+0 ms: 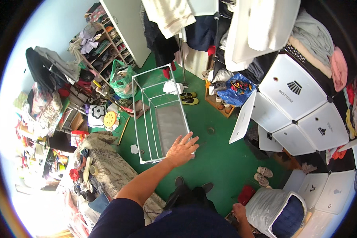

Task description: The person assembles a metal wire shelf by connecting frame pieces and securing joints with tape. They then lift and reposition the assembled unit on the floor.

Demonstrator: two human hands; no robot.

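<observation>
A dark blue sleeve point(123, 217) is nearest. A white pipe frame point(137, 119) sits on the green floor point(220, 162), the left hand point(182, 150) spread loosely over its near corner. Gentle pressing seems best. Whether the right hand point(239, 211) grips, one cannot tell.

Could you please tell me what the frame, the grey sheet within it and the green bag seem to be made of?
Frame: probably metal, possibly plastic; smooth, pale, slim tubes with white corner joints.
Grey sheet: likely cloth or fine mesh; it looks flat and matt, though the weave is too small to confirm.
Green bag: apparently thin plastic, slightly glossy, judging by its crinkles and shiny highlights.
</observation>
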